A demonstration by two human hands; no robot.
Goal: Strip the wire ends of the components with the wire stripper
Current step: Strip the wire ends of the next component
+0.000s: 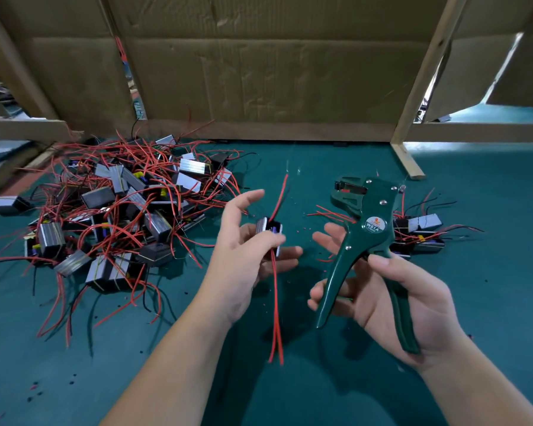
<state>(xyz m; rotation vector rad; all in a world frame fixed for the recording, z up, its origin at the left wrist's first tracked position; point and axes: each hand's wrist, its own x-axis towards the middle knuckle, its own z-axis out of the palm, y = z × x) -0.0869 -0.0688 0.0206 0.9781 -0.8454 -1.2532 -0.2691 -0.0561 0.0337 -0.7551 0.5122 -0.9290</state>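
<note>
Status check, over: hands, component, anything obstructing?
Left hand holds small grey block component, red wires trailing. Right hand grips green wire stripper, no wire in it. Nothing in between.

My left hand (240, 256) pinches a component (270, 230); my right hand (406, 302), at three o'clock of it, grips the wire stripper (373, 229).

Green worktop (499, 259) carries a big component pile (114, 216) left, a small pile (422, 232) right, and red insulation bits (299, 231) between.
</note>
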